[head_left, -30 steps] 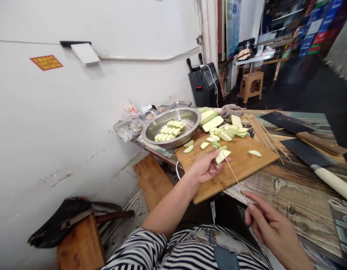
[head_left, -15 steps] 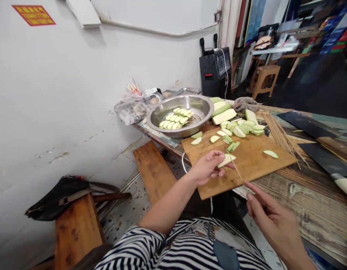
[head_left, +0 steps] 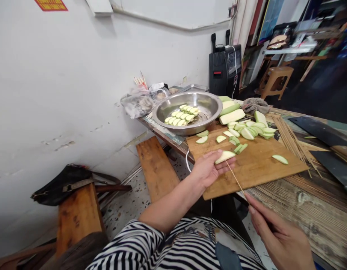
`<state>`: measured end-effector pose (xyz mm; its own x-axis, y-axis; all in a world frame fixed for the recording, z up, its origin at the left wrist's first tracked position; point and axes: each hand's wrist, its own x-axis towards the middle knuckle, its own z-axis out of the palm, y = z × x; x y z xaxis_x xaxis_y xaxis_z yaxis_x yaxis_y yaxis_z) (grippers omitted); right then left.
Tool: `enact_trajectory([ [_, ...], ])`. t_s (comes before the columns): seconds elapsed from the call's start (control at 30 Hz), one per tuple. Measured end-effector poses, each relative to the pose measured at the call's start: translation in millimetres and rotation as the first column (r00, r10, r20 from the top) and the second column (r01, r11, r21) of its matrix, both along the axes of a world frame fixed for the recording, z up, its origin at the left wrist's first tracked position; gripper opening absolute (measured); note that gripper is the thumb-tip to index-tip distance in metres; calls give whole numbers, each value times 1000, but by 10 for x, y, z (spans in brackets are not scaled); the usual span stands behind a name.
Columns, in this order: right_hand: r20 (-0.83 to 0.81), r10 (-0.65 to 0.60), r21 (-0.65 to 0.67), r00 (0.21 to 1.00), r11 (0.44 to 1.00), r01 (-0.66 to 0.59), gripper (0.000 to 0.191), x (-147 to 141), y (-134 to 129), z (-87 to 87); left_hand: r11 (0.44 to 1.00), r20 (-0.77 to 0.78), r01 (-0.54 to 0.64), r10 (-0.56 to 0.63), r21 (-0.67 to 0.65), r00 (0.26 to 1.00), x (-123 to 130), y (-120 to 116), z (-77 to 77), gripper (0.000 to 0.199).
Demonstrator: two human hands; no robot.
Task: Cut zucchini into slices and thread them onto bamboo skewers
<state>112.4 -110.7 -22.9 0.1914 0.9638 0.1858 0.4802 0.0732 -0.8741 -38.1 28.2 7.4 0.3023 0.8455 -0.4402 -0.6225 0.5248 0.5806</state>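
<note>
My left hand (head_left: 206, 170) pinches a pale zucchini slice (head_left: 225, 156) with green peel between thumb and fingers, just above the wooden cutting board (head_left: 263, 168). My right hand (head_left: 277, 228) grips the near end of a thin bamboo skewer (head_left: 236, 180). The skewer's far tip meets the lower edge of the slice; whether it has entered the flesh I cannot tell. Loose zucchini slices (head_left: 248, 133) lie heaped at the board's far side, and one slice (head_left: 279, 159) lies apart at right. Skewered slices (head_left: 180, 118) rest in a steel basin (head_left: 160, 117).
Bamboo skewers (head_left: 288, 137) are spread right of the board, beside dark cleavers (head_left: 332, 167). Larger zucchini pieces (head_left: 232, 116) and a grey cloth (head_left: 256, 105) are behind the slices. A wooden bench (head_left: 156, 168) stands left of the table; plastic bags (head_left: 138, 105) lie by the wall.
My right hand has moved down and back with the skewer, whose tip now sits at the slice's lower edge instead of across it. My left fingers have straightened beneath the slice. The view has shifted slightly.
</note>
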Motion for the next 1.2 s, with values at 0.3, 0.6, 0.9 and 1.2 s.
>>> enact_trajectory([
  [0.3, 51, 65, 24, 997, 998, -66, 31, 72, 14, 3, 1000, 26, -2, 2, 4, 1000, 22, -1, 20, 9],
  [0.6, 28, 23, 46, 999, 999, -25, 29, 49, 7, 6, 1000, 27, 8, -8, 12, 1000, 29, -5, 47, 10],
  [0.9, 99, 40, 124, 994, 991, -52, 29, 88, 39, 0, 999, -10, -3, 4, 53, 1000, 50, -30, 72, 6],
  [1.2, -298, 17, -193, 955, 978, -77, 37, 60, 46, -199, 996, -34, -2, 5, 86, 999, 65, -18, 54, 7],
])
